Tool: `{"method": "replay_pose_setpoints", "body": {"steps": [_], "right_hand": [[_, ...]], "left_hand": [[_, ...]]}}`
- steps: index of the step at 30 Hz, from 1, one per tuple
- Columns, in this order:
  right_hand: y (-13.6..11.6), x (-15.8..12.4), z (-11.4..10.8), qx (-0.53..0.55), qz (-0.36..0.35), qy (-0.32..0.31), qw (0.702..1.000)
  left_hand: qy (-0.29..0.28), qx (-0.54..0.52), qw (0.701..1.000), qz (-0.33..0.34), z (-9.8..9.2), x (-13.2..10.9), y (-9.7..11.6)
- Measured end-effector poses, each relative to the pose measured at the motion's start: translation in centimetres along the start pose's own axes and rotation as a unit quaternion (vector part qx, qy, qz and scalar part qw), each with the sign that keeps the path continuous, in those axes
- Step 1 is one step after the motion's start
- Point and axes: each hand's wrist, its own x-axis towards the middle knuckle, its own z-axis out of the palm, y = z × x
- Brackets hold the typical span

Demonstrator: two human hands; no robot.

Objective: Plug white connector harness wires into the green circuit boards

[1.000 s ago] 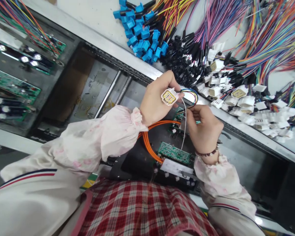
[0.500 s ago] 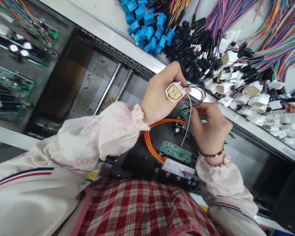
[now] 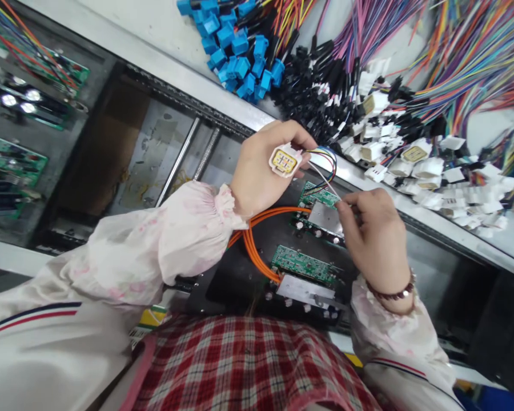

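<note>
So, we start at the white plastic connector [image 3: 284, 161] with its yellow pin face, held up above a black panel and turned toward the camera. It sits in the left hand [image 3: 255, 171], which is clenched around its back. A bundle of thin wires [image 3: 323, 165] in blue, red and yellow runs from the connector toward the right. One thin white wire [image 3: 322, 181] reaches across to the right hand [image 3: 377, 234], whose fingertips [image 3: 341, 204] pinch it just beside a green circuit board [image 3: 318, 195]. A beaded bracelet [image 3: 394, 294] circles that wrist.

Under the hands, the black panel [image 3: 235, 291] carries a silver metal plate [image 3: 324, 218], a second green circuit board [image 3: 304, 265] and a loop of orange cable [image 3: 252, 245]. Floral sleeve covers [image 3: 154, 245] run up both forearms, and a red plaid apron [image 3: 240, 365] fills the bottom of the view.

Beyond a metal rail [image 3: 184, 98], we see the white table [image 3: 145, 28] holding heaps of blue connectors [image 3: 240, 65], black connectors [image 3: 321, 85] and white connectors [image 3: 415, 171], with multicoloured wires [image 3: 475, 63] fanning out from them. More green boards [image 3: 12, 160] lie off to the left of the panel.
</note>
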Motion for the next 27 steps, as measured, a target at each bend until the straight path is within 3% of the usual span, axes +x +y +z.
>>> {"method": "replay_pose_setpoints", "body": {"steps": [3,6,10,12,17,27], "right_hand": [[1.6,-0.5,0.0,-0.071,0.053,0.052,0.995],[2.4,-0.5,1.1,-0.009,0.049,0.098,0.994],[2.9,0.1,2.9,0.053,0.055,0.080,0.994],[3.1,0.1,3.4,0.059,0.060,0.076,0.994],[3.2,0.0,3.5,0.065,0.067,0.077,0.993],[3.3,-0.1,3.6,0.084,0.069,0.091,0.990]], "left_hand": [[-0.061,0.214,0.970,0.102,-1.1,-0.1,0.7],[-0.143,0.347,0.912,0.167,-1.6,-0.2,1.1],[-0.235,0.531,0.782,0.227,-1.6,-0.1,0.8],[-0.267,0.564,0.742,0.245,-1.4,0.0,0.6],[-0.296,0.586,0.717,0.234,-1.0,0.1,0.6],[-0.298,0.606,0.703,0.221,-0.9,-0.1,0.7]]}}
